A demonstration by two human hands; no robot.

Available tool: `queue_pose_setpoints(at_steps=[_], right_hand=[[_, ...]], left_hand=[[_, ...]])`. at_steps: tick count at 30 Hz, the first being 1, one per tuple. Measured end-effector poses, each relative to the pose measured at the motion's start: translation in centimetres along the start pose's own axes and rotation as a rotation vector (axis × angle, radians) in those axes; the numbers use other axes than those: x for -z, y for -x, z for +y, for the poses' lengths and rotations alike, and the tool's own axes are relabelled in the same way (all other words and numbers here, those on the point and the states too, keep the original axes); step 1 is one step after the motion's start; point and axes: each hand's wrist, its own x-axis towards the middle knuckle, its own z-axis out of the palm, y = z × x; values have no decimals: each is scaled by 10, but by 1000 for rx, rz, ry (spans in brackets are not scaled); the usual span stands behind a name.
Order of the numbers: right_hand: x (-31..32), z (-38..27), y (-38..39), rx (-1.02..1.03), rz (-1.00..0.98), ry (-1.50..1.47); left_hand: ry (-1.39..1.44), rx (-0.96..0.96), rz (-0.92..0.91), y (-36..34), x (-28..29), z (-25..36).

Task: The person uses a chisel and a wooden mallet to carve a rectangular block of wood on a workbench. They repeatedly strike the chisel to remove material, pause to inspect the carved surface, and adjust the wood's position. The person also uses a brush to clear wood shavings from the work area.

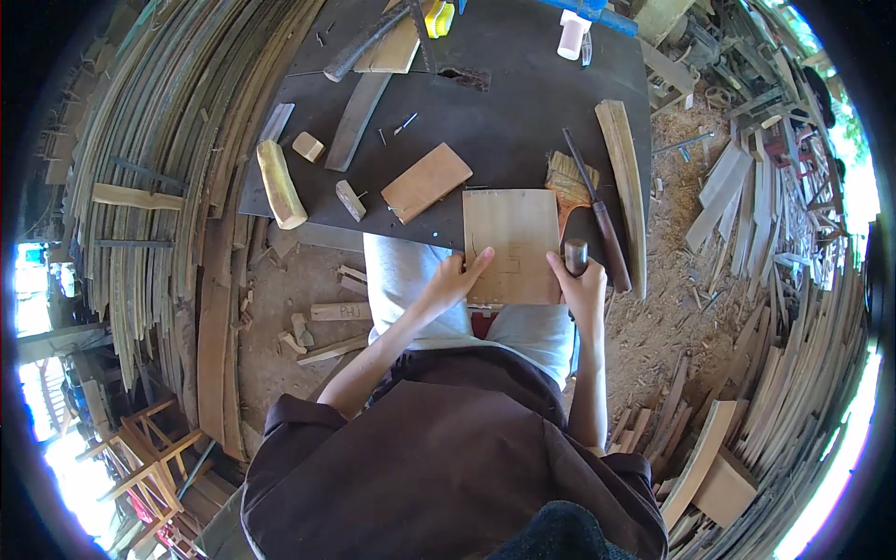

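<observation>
A flat, nearly square wooden board with faint pencil lines is between my hands, its far part over the table's near edge. My left hand grips its left edge, thumb on top. My right hand grips the right edge, thumb also on the face. The rounded end of a cylindrical handle shows just beyond my right fingers; whether they touch it I cannot tell. Past the board's right edge lie a bristle brush and a long-bladed chisel. A rectangular wood block lies to the left.
The dark table also bears a long wood strip, a curved wood piece, small blocks, a hammer and a white bottle. Stacked planks stand left; shavings cover the floor right.
</observation>
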Motion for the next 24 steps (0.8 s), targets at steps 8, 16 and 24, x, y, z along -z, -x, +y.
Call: queue_pose_setpoints(at_steps=[8, 16, 24], right_hand=[[2, -17, -3, 16, 22, 8], [14, -53, 9, 297, 83, 0], [43, -107, 50, 897, -115, 141]], left_hand=[[565, 207, -377, 27, 15, -2], [765, 113, -249, 19, 14, 8], [795, 15, -194, 13, 1, -3]])
